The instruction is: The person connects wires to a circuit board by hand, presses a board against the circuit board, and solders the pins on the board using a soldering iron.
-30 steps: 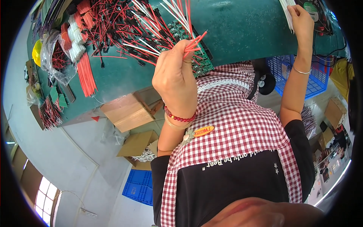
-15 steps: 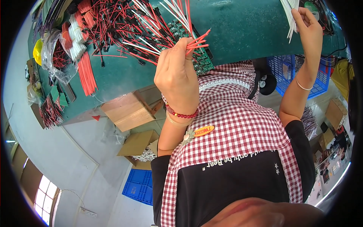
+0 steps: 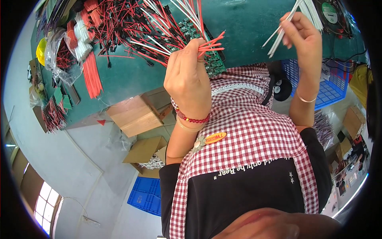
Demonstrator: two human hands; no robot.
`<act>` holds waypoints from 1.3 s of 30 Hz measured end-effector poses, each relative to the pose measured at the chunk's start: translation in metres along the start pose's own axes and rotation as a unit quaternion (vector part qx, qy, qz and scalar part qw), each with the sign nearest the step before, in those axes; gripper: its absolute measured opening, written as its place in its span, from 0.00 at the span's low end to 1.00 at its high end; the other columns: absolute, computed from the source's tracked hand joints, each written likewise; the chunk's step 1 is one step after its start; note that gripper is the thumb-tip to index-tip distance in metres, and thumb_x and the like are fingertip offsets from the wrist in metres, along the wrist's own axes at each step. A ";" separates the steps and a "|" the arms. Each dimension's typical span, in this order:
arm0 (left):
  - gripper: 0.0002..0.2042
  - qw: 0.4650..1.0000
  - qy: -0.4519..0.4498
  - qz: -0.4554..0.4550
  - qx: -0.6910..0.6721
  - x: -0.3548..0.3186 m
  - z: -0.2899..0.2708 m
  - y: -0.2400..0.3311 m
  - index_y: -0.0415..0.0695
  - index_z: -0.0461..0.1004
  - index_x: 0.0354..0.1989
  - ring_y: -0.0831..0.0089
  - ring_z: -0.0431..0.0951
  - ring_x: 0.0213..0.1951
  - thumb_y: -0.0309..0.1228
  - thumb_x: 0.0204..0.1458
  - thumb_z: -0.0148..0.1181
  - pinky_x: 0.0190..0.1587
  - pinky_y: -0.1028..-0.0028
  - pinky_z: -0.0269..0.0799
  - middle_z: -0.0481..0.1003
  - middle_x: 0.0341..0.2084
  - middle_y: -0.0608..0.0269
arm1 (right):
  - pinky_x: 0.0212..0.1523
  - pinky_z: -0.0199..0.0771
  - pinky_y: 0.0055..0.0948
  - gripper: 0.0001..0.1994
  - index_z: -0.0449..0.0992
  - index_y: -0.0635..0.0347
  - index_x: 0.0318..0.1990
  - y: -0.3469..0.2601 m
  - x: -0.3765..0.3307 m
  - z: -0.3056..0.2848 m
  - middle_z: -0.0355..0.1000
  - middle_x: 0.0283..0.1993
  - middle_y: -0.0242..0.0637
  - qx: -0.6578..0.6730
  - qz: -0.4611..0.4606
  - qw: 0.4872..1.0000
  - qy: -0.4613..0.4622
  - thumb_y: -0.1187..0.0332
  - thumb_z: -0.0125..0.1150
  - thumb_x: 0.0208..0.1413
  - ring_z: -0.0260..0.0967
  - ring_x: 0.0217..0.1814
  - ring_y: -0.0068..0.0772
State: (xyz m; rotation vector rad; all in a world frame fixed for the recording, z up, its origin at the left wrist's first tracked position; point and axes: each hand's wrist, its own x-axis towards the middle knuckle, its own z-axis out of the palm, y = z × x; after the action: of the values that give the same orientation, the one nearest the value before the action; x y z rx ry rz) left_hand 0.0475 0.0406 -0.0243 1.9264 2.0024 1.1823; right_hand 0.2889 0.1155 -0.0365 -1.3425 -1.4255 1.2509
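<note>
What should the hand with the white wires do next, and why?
Probably bring the white wires over toward the green circuit board. The right hand holds them up, apart from the board, while the left hand grips red wires right beside it.

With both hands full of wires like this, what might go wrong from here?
1. The left hand pinches several short red wires near their ends; one might slip out over the green circuit board.
2. The right hand lifts a few white wires from a larger white bundle; extra strands may drag along.
3. Loose red wires crowd the green table, so snagging seems likely.
</note>
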 end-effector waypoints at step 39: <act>0.11 0.996 0.015 -0.017 -0.087 0.001 -0.004 0.003 0.41 0.78 0.37 0.67 0.73 0.27 0.17 0.44 0.63 0.31 0.72 0.70 0.76 0.24 0.61 | 0.23 0.54 0.11 0.09 0.78 0.60 0.42 0.007 0.015 -0.072 0.68 0.26 0.22 -0.132 0.011 0.984 0.120 0.65 0.61 0.59 0.60 0.24 0.09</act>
State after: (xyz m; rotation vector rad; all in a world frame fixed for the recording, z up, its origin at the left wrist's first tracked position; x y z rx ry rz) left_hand 0.0474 0.0396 -0.0195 1.7946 1.8679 1.3362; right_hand 0.3581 0.1394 -0.0300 -1.6297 -1.4416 0.8989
